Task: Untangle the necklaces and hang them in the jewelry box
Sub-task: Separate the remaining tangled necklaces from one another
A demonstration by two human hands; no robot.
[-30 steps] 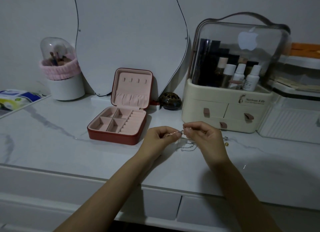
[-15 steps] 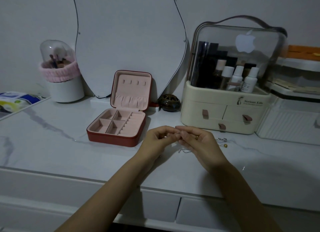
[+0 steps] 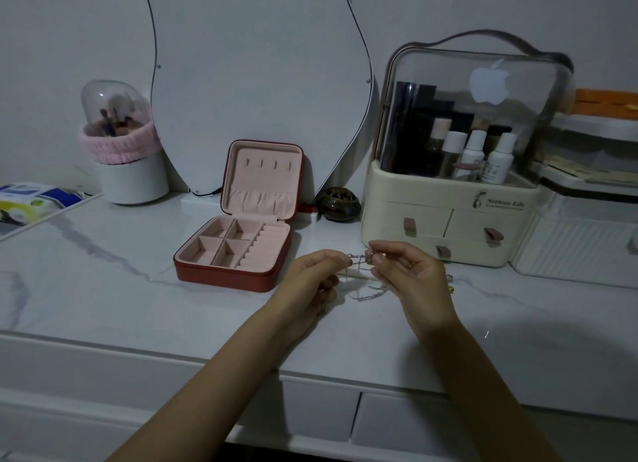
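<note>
A thin silver necklace chain (image 3: 360,258) is stretched between my two hands just above the marble tabletop; its slack loops (image 3: 367,294) lie on the surface below. My left hand (image 3: 316,277) pinches one end of the stretch, and my right hand (image 3: 409,275) pinches the other end. A red jewelry box (image 3: 238,271) stands open to the left of my hands, with pink lining, empty compartments and small hooks in its raised lid (image 3: 266,164). A small gold piece (image 3: 450,290) lies on the table right of my right hand.
A cream cosmetics organizer (image 3: 445,220) with bottles under a clear dome stands right behind my hands. A mirror (image 3: 255,75) leans on the wall, a dark round ornament (image 3: 340,204) at its foot. A white brush holder (image 3: 129,171) and a tissue pack (image 3: 31,201) sit at left.
My hands came together half a second ago and have now drawn slightly apart again, stretching a short length of chain between the fingertips. The view has shifted slightly.
</note>
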